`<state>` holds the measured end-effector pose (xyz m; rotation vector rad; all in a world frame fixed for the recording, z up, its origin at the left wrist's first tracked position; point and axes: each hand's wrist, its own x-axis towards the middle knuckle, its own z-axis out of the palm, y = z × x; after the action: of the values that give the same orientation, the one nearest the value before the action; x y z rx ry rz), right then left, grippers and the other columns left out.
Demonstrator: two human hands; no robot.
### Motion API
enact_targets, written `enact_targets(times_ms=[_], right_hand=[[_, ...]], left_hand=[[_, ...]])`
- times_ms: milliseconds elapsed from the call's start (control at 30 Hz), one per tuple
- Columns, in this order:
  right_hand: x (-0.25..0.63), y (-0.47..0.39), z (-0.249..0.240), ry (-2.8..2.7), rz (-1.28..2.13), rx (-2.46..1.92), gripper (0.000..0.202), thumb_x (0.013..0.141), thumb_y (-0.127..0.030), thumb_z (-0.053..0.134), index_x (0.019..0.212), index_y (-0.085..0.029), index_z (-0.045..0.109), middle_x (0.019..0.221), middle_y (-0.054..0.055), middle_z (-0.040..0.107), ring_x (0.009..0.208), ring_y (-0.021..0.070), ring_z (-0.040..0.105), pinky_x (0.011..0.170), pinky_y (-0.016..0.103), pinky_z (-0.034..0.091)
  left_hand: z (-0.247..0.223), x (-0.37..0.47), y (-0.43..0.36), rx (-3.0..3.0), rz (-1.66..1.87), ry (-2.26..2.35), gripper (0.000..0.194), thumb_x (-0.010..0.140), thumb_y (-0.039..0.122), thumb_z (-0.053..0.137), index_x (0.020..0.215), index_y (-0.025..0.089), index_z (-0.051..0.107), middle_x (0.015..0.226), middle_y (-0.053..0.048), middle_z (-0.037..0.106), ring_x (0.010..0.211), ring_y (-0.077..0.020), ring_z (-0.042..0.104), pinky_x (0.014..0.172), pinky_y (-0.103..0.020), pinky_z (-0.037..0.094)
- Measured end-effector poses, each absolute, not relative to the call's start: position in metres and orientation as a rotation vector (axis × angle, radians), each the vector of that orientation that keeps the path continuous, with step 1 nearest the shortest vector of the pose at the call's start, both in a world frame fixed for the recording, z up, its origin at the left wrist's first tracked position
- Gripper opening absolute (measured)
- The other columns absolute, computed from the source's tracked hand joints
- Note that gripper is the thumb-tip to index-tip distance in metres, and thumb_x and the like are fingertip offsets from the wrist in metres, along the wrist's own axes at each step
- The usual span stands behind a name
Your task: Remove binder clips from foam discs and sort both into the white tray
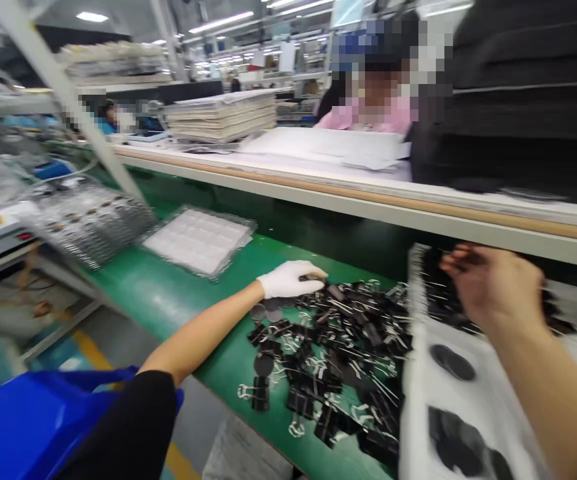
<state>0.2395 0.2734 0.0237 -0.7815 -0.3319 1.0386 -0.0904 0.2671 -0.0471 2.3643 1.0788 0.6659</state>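
My left hand [291, 280], in a white glove, reaches to the far left edge of a heap of black binder clips [336, 373] with silver wire handles. Its fingers are curled together beside dark pieces, and what they hold is hidden. Flat black discs [263, 365] lie among the clips. On the right, my bare right hand [498, 287] is over a white foam box [416, 400]. Its fingers are pinched close to a row of dark pieces at the box's far end; motion blur hides what they grip. More black discs [452, 362] lie inside the box.
A clear plastic tray [198, 240] lies on the green table [163, 293], with stacked clear trays [93, 220] farther left. A raised shelf [348, 193] runs along the back, bearing a stack of pale sheets [223, 117]. Behind it sits a person in pink [363, 113].
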Motion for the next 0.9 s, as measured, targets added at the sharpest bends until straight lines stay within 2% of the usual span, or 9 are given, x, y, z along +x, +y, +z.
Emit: enact_targets(times_ms=[67,200,367,700,900], right_hand=[[0.237,0.272,0.028,-0.599,0.971,-0.837,0.031,0.077,0.002,0.056,0.055,-0.018,0.065,0.058,0.003,0.059,0.05,0.0062,0.058,0.049,0.02,0.048],[0.244,0.278,0.024,-0.712,0.942,-0.875,0.013,0.076,-0.013,0.068,0.063,-0.016,0.068,0.061,0.002,0.062,0.054,0.0092,0.06,0.049,0.019,0.045],[0.256,0.287,0.016,-0.826,0.936,-0.863,0.019,0.079,-0.024,0.07,0.063,-0.016,0.065,0.065,0.002,0.065,0.06,0.009,0.061,0.058,0.02,0.047],[0.259,0.287,0.014,-0.915,0.971,-0.806,0.017,0.081,-0.031,0.07,0.072,-0.016,0.071,0.075,0.003,0.069,0.066,0.0092,0.061,0.059,0.02,0.045],[0.26,0.289,0.014,-0.916,0.958,-0.83,0.018,0.085,-0.02,0.064,0.072,-0.015,0.074,0.075,0.004,0.071,0.066,0.009,0.061,0.058,0.018,0.044]], left_hand=[[-0.042,-0.089,0.265,2.346,0.656,1.114,0.043,0.098,0.049,0.059,0.125,0.02,0.074,0.119,-0.006,0.075,0.11,-0.0198,0.069,0.102,-0.033,0.052],[-0.035,-0.089,0.268,2.369,0.583,1.177,0.048,0.1,0.056,0.052,0.126,0.021,0.073,0.128,-0.005,0.073,0.119,-0.0218,0.067,0.11,-0.036,0.05],[-0.032,-0.088,0.277,2.354,0.508,1.246,0.058,0.097,0.067,0.05,0.13,0.024,0.071,0.138,-0.004,0.069,0.128,-0.0244,0.063,0.117,-0.036,0.047],[-0.024,-0.083,0.272,2.349,0.484,1.32,0.057,0.094,0.065,0.05,0.128,0.025,0.072,0.139,-0.003,0.07,0.13,-0.0248,0.064,0.118,-0.034,0.047],[-0.016,-0.078,0.264,2.269,0.447,1.356,0.047,0.096,0.062,0.054,0.127,0.031,0.068,0.139,0.008,0.069,0.133,-0.0188,0.059,0.122,-0.031,0.041]])
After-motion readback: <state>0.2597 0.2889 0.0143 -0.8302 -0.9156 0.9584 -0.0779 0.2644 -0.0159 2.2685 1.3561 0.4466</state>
